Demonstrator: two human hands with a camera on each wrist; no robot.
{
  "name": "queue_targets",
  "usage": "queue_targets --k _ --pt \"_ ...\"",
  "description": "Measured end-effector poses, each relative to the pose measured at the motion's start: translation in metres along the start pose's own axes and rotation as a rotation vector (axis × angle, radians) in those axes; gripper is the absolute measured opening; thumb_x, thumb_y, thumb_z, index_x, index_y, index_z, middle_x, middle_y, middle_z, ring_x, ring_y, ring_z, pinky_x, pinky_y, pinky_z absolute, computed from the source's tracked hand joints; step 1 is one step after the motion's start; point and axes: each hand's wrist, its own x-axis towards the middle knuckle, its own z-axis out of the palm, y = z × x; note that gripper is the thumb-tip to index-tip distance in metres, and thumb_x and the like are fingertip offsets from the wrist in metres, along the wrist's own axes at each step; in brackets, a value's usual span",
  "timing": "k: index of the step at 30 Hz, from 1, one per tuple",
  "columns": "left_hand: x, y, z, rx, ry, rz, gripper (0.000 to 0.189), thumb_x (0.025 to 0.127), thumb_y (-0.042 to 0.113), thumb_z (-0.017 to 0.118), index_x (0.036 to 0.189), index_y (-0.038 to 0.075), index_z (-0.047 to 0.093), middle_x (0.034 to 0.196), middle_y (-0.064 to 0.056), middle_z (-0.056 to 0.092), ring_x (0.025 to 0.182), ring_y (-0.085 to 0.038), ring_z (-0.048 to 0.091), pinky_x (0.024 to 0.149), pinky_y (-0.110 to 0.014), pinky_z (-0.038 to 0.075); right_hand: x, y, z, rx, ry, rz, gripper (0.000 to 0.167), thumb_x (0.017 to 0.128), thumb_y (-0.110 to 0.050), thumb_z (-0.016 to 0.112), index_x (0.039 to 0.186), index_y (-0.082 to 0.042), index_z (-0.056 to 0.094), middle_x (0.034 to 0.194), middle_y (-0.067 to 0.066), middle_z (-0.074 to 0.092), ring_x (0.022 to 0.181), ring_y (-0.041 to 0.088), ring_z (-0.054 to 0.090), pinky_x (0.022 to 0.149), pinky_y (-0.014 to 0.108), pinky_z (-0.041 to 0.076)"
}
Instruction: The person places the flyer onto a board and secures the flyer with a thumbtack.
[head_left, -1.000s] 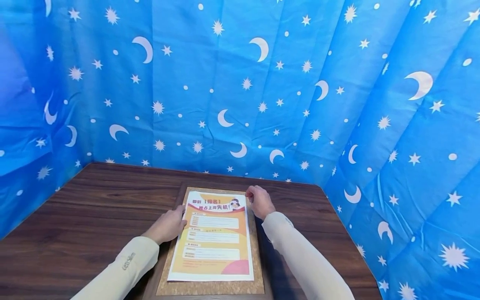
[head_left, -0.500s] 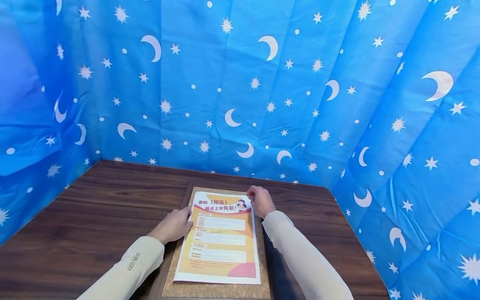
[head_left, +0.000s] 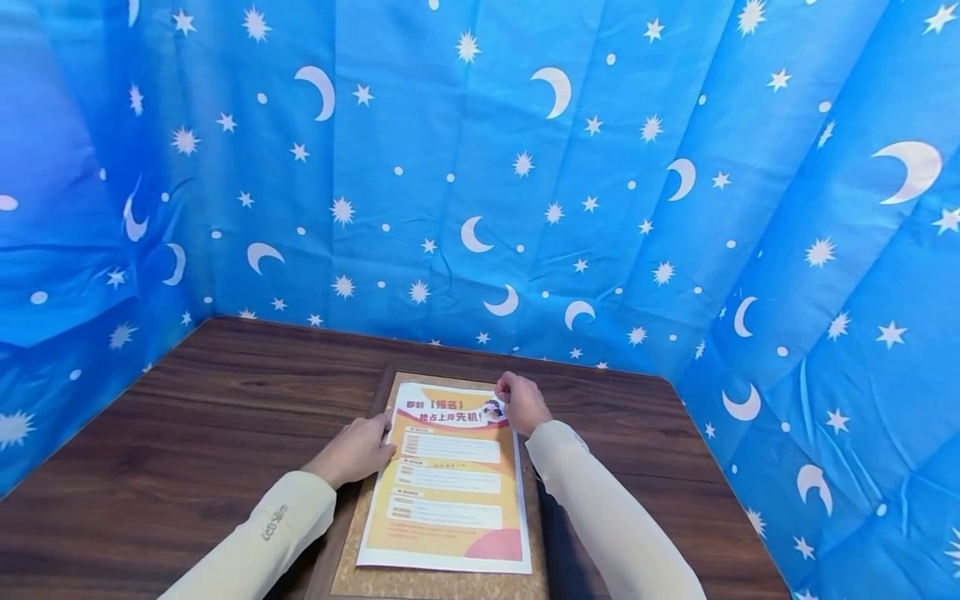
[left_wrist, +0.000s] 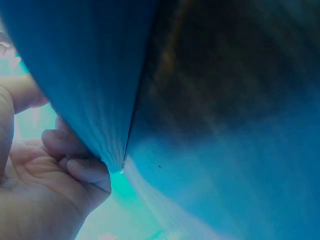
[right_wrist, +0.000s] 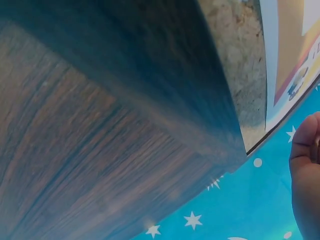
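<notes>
A printed poster (head_left: 448, 537) in yellow, white and red lies on a wood-framed cork board (head_left: 450, 585). My left hand (head_left: 352, 450) holds the board's left edge, its thumb at the poster's left margin. In the left wrist view, the fingers of the left hand (left_wrist: 50, 185) curl at the edge of a blue-tinted surface. At the poster's upper right corner is my right hand (head_left: 527, 404), thumb and forefinger brought together. Whether anything is between those fingertips is hidden. The right wrist view catches only part of the right hand (right_wrist: 306, 170), beyond the board's corner.
Under the board is a dark wood-grain table (head_left: 247, 392), which extends to both sides. A blue curtain (head_left: 420, 150) with white moons and stars surrounds the table at the back and sides.
The head view has turned slightly left, so the scene slides right. Relative to the poster, my right hand has come a little left, over its upper right corner. The left hand stays at the board's edge.
</notes>
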Motion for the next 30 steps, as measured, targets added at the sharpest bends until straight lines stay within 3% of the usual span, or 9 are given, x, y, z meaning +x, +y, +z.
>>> queue_targets --k 5,7,12,17,22,30 --pt "0.0 0.001 -0.001 -0.008 -0.009 -0.013 0.048 0.088 0.016 0.065 0.127 -0.007 0.051 0.097 -0.012 0.064 0.079 -0.02 0.06 0.071 -0.04 0.048 0.003 -0.001 0.005 0.011 -0.012 0.024 0.019 0.087 0.01 0.059 0.091 -0.008 0.058 0.084 0.006 0.055 0.084 0.021 0.053 0.077 0.034 0.048" --pt "-0.001 0.001 -0.002 -0.015 -0.02 -0.022 0.049 0.087 0.017 0.065 0.128 -0.006 0.051 0.093 -0.011 0.064 0.077 -0.019 0.059 0.07 -0.039 0.048 0.005 -0.002 0.007 0.014 -0.008 0.029 0.019 0.087 0.01 0.059 0.092 -0.008 0.058 0.084 0.006 0.056 0.084 0.021 0.053 0.078 0.034 0.047" --pt "-0.004 0.003 -0.005 -0.057 -0.067 -0.03 0.046 0.088 0.013 0.064 0.127 -0.005 0.05 0.067 -0.002 0.053 0.053 -0.016 0.046 0.056 -0.033 0.04 0.007 -0.007 0.011 0.072 -0.027 0.071 0.021 0.084 0.01 0.063 0.094 -0.007 0.058 0.087 0.008 0.058 0.086 0.023 0.053 0.081 0.036 0.048" --pt "-0.009 0.003 -0.007 -0.101 -0.096 -0.025 0.042 0.09 0.01 0.063 0.126 -0.005 0.05 0.065 -0.003 0.052 0.046 -0.014 0.044 0.046 -0.03 0.037 0.009 -0.011 0.019 0.044 -0.052 0.052 0.018 0.087 0.007 0.061 0.091 -0.011 0.058 0.084 0.003 0.056 0.085 0.021 0.053 0.078 0.036 0.045" --pt "-0.01 0.001 -0.008 -0.079 -0.08 0.014 0.044 0.089 0.009 0.063 0.127 -0.008 0.048 0.066 -0.002 0.051 0.049 -0.015 0.045 0.048 -0.03 0.038 0.013 -0.014 0.025 -0.003 -0.049 0.02 0.019 0.087 0.005 0.062 0.086 -0.013 0.056 0.081 0.001 0.055 0.083 0.02 0.052 0.077 0.035 0.044" --pt "-0.01 0.0 -0.003 -0.07 -0.053 0.022 0.042 0.086 0.009 0.064 0.123 -0.007 0.051 0.061 -0.001 0.05 0.046 -0.014 0.043 0.048 -0.03 0.037 0.018 -0.021 0.036 0.043 -0.096 0.036 0.023 0.085 0.011 0.059 0.087 -0.012 0.057 0.082 0.003 0.054 0.084 0.021 0.052 0.077 0.035 0.044"
